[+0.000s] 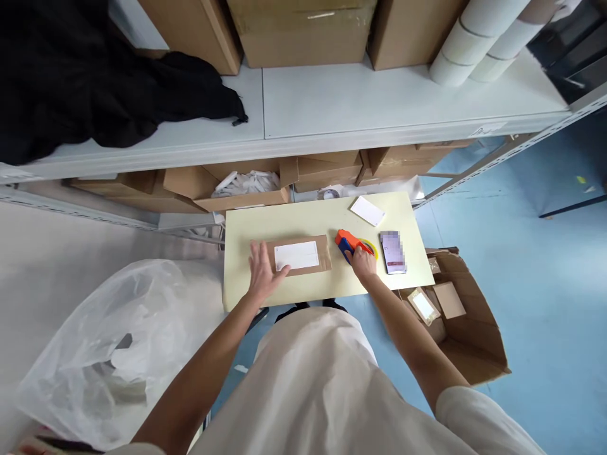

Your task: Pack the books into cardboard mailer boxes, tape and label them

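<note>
A brown cardboard box (325,253) with a white label (296,254) on top lies on the pale yellow table (241,287). My left hand (264,272) rests at the box's left end, fingers spread and thumb reaching over its near edge. On the box's right end a strip of tape shows. To the right of the box, my right hand (363,262) is wrapped round an orange and blue tape dispenser (345,241) with a yellow roll. A phone (393,253) lies face up just right of that hand. Behind it sits a small stack of white labels (367,211).
A shelf (403,95) with cartons, paper rolls (467,44) and black cloth (95,88) runs behind the table. Open cartons (246,201) stand below it. At the right on the floor is an open carton (474,341) with small packages; a clear plastic bag (95,354) is at left.
</note>
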Tool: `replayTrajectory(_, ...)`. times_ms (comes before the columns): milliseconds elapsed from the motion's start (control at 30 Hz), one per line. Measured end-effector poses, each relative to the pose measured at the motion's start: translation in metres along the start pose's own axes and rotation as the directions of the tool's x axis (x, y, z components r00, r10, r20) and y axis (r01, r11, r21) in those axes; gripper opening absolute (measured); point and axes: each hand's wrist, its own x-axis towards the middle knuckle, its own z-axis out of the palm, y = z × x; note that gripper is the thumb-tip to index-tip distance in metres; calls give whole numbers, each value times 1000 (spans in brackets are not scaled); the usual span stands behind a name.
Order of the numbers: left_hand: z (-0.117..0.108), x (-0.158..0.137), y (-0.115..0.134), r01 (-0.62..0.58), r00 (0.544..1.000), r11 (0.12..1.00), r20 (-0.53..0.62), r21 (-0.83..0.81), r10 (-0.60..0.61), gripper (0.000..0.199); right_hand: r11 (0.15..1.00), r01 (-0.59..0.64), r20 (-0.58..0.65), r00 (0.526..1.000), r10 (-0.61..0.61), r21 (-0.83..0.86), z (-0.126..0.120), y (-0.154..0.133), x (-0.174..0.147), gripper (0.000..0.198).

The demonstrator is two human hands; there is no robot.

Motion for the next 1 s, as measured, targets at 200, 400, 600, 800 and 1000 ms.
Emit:
replayTrajectory(200, -7, -20, -62, 210, 964, 921, 224, -327, -141, 116, 975, 165, -182, 974, -137, 151, 16, 3, -17, 50)
replayTrajectory(400, 6, -20, -59, 82, 979, 918, 204, -389, -1, 111, 634, 594, -272, 799, -536, 496, 47, -11, -42, 94)
replayTrajectory(600, 8, -12, -60, 141, 985, 791, 164, -595, -52, 95, 384, 363, -176, 879, -443, 849, 44, -38, -36, 66)
replayTrajectory(800, 1, 9, -64, 216, 976, 682, 127, -699, -178, 74, 419, 191, -126, 976, -178, 887, 5, -56, -19, 52)
replayTrajectory(1000, 11, 33, -78, 326, 942, 615, 194, -718, -273, 56, 643, 18, -5, 1000, -22, 766, 5, -77, -2, 45)
